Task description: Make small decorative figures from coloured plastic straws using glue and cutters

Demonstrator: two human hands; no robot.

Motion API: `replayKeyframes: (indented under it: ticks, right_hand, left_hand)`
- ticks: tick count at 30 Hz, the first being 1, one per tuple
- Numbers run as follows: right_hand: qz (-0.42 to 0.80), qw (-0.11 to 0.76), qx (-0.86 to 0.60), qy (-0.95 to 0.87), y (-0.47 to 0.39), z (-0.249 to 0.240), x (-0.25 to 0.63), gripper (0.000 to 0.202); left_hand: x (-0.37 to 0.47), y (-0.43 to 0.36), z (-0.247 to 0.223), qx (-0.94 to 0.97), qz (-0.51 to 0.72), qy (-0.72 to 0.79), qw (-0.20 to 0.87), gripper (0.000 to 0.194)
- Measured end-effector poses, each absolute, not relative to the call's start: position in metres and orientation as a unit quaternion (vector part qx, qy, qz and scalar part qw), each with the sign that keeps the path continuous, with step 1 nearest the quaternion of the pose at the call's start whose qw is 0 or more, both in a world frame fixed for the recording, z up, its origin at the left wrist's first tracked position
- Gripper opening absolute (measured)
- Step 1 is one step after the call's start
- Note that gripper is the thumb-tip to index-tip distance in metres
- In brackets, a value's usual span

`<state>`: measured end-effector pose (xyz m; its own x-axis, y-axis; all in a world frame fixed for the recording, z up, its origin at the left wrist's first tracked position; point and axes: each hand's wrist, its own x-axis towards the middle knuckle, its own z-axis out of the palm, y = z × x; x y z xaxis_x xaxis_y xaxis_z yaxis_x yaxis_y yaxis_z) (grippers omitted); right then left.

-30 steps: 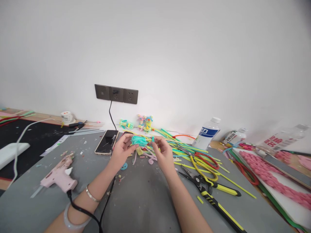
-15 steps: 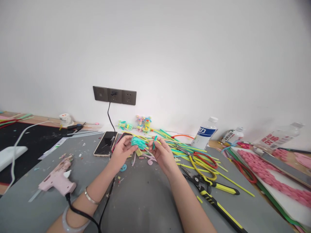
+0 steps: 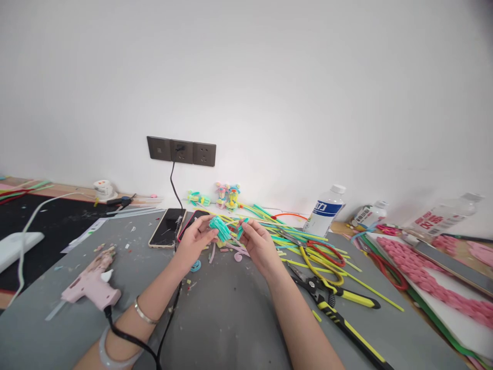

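Between its thumb and fingers, my left hand grips a turquoise fuzzy bundle, held tilted above the grey table mat. A small turquoise piece is pinched in my right hand, just right of the bundle. A short gap separates the two turquoise items. Behind and right of my right hand lie many yellow and green fuzzy stems. Below my left hand a blue coil rests on the mat, and a pink spiral lies between the hands.
A pink glue gun lies at left, its black cable crossing under my left forearm. A phone is behind it. Red-handled scissors, yellow-black pliers and a bottle stand or lie at right. Small fuzzy figures are by the wall.
The turquoise bundle has turned in my left hand and now tilts down to the right. The small piece in my right hand has shifted slightly left and leans.
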<state>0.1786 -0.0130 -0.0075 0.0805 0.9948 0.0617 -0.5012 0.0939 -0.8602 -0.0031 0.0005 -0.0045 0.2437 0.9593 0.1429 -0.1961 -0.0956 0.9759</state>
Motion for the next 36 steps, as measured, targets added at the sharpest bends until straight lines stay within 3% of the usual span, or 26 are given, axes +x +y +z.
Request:
replayKeyframes:
  ticks: [10, 18, 36]
  right_hand:
    - [0.535, 0.575, -0.382, -0.488, -0.0172, -0.0077, 0.1719, 0.028]
    - [0.504, 0.579, -0.402, -0.499, -0.0178, -0.0069, 0.1704, 0.034]
    - [0.502, 0.576, -0.416, -0.493, -0.0171, -0.0095, 0.1704, 0.029]
  left_hand:
    - [-0.0023, 0.0014, -0.0067, 0.54, 0.468, 0.361, 0.599, 0.062]
    - [-0.0023, 0.0016, -0.0066, 0.553, 0.453, 0.376, 0.59, 0.064]
    - [-0.0032, 0.0004, -0.0058, 0.581, 0.438, 0.371, 0.577, 0.052]
